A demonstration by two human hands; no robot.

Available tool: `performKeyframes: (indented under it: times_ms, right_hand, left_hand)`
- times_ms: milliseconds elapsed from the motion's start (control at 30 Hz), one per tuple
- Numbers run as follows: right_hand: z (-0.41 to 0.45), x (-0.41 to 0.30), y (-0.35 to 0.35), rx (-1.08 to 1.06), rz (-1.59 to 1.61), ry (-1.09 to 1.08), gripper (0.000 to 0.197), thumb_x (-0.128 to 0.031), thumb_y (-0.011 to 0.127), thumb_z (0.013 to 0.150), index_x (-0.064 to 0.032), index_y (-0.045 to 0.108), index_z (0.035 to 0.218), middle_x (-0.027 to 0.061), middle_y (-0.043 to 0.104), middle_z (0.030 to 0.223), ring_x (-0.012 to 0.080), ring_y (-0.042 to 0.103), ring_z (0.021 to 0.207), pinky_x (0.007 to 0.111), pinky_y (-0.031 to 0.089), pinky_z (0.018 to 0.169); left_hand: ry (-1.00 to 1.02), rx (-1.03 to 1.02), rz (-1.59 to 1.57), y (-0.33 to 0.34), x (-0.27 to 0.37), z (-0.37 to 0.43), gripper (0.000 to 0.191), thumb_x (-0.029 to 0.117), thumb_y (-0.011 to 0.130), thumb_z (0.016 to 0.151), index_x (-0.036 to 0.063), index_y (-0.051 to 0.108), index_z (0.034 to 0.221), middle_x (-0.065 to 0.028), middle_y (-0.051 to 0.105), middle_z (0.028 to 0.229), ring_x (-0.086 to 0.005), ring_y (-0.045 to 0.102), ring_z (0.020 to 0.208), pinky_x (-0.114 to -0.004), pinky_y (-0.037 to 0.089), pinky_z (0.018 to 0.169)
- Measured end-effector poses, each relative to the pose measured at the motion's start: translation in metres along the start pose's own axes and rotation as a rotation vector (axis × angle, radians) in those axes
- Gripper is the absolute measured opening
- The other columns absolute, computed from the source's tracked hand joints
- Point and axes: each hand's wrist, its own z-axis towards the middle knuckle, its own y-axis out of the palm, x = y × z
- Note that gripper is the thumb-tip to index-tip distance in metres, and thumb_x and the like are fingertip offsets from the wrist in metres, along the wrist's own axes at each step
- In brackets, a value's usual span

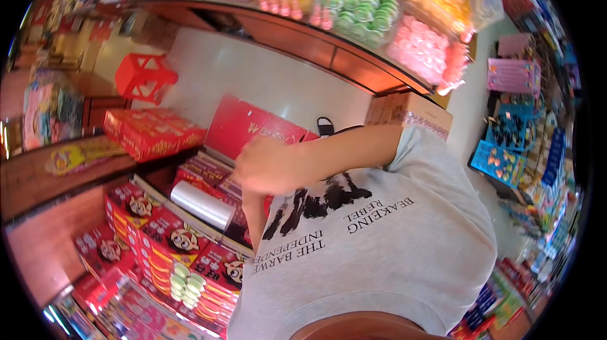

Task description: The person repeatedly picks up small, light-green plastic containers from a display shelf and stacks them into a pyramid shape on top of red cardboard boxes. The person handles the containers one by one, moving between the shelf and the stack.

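My right hand (265, 164) reaches across my body, blurred, with its fingers curled; I cannot tell whether it holds anything. Below it, my left forearm (253, 219) rises from beside my shirt, and the left hand is hidden behind the right. Just past the hands lies a red flat panel or box (251, 124) with gold writing. Beside them, a roll of clear plastic film (203, 205) rests over dark red packages (199, 174) in a drawer or bin. Red printed cartons with a cartoon face (182, 238) are stacked along the near side.
A red gift box (151, 134) sits on a wooden ledge (71, 164). A red plastic stool (144, 78) stands on the pale floor. Across the aisle, a wooden counter (332, 60) bears trays of green-lidded tubs (363, 8). An open-topped cardboard carton (408, 112) stands near my right elbow.
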Motion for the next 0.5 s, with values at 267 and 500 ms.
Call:
performKeyframes:
  times_ms: [267, 500]
  right_hand:
    - [-0.090, 0.101, 0.063, -0.126, 0.155, 0.498, 0.039, -0.012, 0.068, 0.077, 0.0034, 0.060, 0.112, 0.0214, 0.068, 0.110, 0.0346, 0.067, 0.101, 0.045, 0.054, 0.084]
    - [-0.124, 0.166, 0.054, -0.052, 0.308, 0.672, 0.042, -0.008, 0.069, 0.072, 0.0027, 0.056, 0.111, 0.0229, 0.065, 0.104, 0.0390, 0.065, 0.101, 0.047, 0.053, 0.084]
  left_hand:
    - [-0.099, -0.560, 0.096, 0.050, 0.073, 0.093, 0.024, 0.007, 0.063, 0.078, 0.0006, 0.065, 0.101, -0.0254, 0.065, 0.095, -0.0451, 0.062, 0.088, -0.052, 0.050, 0.077]
    - [0.247, -0.767, 0.209, 0.109, 0.053, 0.175, 0.022, 0.008, 0.059, 0.079, 0.0001, 0.066, 0.098, -0.0236, 0.068, 0.092, -0.0419, 0.065, 0.087, -0.051, 0.051, 0.078]
